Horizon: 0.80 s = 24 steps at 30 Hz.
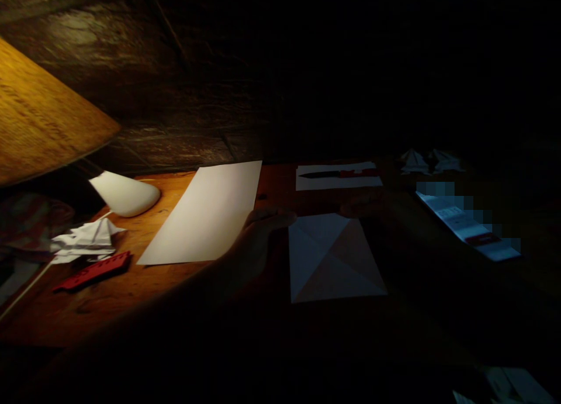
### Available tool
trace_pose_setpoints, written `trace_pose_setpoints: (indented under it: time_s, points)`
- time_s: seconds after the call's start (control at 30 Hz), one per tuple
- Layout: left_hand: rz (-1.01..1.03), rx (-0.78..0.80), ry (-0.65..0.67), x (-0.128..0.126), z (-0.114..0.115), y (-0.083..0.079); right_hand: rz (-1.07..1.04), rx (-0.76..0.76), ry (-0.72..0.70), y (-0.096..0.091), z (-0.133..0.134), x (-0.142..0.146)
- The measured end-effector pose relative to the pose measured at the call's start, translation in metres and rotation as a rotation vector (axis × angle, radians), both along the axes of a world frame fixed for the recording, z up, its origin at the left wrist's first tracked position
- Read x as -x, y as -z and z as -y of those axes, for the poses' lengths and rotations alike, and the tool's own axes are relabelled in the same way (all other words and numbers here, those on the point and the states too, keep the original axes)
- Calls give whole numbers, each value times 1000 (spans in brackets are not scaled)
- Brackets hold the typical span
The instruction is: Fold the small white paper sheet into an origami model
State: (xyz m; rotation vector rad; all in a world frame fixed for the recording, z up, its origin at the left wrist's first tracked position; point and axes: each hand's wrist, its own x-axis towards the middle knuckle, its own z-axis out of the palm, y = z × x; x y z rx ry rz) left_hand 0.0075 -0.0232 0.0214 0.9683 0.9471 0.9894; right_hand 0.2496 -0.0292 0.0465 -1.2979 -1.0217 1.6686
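Note:
A square sheet of paper [335, 261] with diagonal creases lies in deep shade in front of me. My left hand [258, 234] reaches its upper left corner, the fingers closed on that corner. At the upper right corner is my right hand [366, 207], very dim, its fingers bent together over the paper's edge. Beyond both hands, a knife [337, 174] with a dark blade and red handle rests on a white paper strip [307, 185]. To the left of my left hand lies a large blank white sheet [208, 217], lit by the lamp.
A lamp with a yellow shade [44, 117] and white base [131, 194] stands at the left. Near it lie a folded paper figure [87, 240] and a red object [94, 272]. Two paper figures [415, 161] sit back right, beyond a lit phone [464, 223]. A dark wall rises behind.

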Motion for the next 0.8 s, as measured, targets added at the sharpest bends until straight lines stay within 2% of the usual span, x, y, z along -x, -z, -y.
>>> trace_pose_setpoints:
  time_s: [0.13,0.2,0.3,0.37,0.47,0.53,0.67,0.8]
  points:
    - [-99,83,65,0,0,-3,86,61,-72,0,-4,-6]
    - [-198,4,67,1,0,-2,123,66,-113,3,-7,-9]
    - [-367,-264,35,5,-5,2,268,2,-178,12,-14,-13]
    - [-431,-469,54,9,-10,6,398,-91,-163,18,-19,-16]
    - [-548,-846,186,13,-15,7,562,-239,-122,27,-25,-20]
    - [-607,-1020,306,13,-13,7,616,-261,-145,32,-27,-22]
    - [-647,-1105,503,8,-4,7,687,-303,-175,40,-29,-23]
    - [-620,-1095,548,8,-1,12,757,-369,-177,37,-28,-20]
